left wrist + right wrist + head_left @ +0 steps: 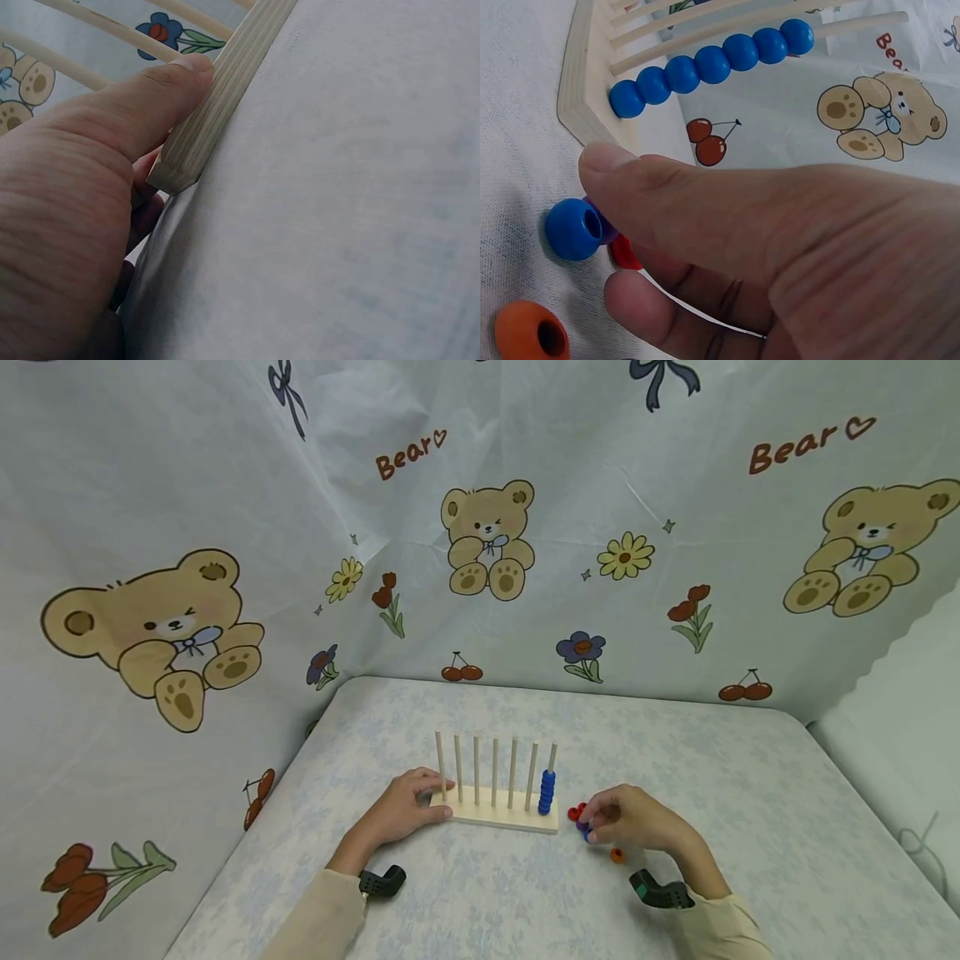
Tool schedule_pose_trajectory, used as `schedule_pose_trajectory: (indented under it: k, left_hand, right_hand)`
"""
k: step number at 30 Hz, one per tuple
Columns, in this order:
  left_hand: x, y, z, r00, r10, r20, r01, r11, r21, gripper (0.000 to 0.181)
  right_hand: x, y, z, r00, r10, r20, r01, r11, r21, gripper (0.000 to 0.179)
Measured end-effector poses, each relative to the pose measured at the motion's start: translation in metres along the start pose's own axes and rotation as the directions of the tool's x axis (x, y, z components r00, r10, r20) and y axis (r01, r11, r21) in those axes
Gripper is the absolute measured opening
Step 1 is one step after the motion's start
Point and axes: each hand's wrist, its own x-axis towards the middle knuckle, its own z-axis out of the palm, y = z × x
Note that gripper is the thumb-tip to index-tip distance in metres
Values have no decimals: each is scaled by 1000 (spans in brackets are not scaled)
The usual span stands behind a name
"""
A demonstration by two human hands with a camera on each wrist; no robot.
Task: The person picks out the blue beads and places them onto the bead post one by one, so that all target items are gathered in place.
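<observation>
A wooden peg rack (495,814) with a row of upright rods stands on the table. Its rightmost rod carries a stack of blue beads (547,792). My left hand (405,810) grips the rack's left end, its thumb (172,94) on the front of the base. Right of the rack, my right hand (630,817) hovers at a small group of loose beads, thumb and fingers loosely bent. Close by its thumb lie a blue bead (574,229), a partly covered purple bead (606,225) and red beads (573,814). No bead is visibly pinched; the fingers partly hide the group.
An orange bead (617,855) lies on the table just in front of the right hand. The table (480,902) has a pale, blue-mottled cover. Behind it hangs a cloth (555,460) printed with bears and flowers. A thin cord (926,847) shows at far right.
</observation>
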Motion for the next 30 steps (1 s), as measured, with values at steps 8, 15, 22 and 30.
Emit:
schedule_pose_trajectory:
  k: [8,15,22,30]
  left_hand:
    - [1,0,0,1000,-10,-1,10,1000,5,43]
    - [0,3,-1,1000,-4,-8,4,1000,5,40]
    - [-3,5,-1,1000,11,-11,-11,1000,-9,39]
    - [-2,6,-1,1000,10,-4,-10,1000,-16,40]
  right_hand:
    - [2,2,2,1000,-11,-12,11,1000,-23,17]
    - [2,3,4,1000,-10,-11,10,1000,-19,17]
    - [2,5,5,1000,-20,-3,20,1000,-9,18]
    - [2,6,6,999,-32,7,32,999,-5,19]
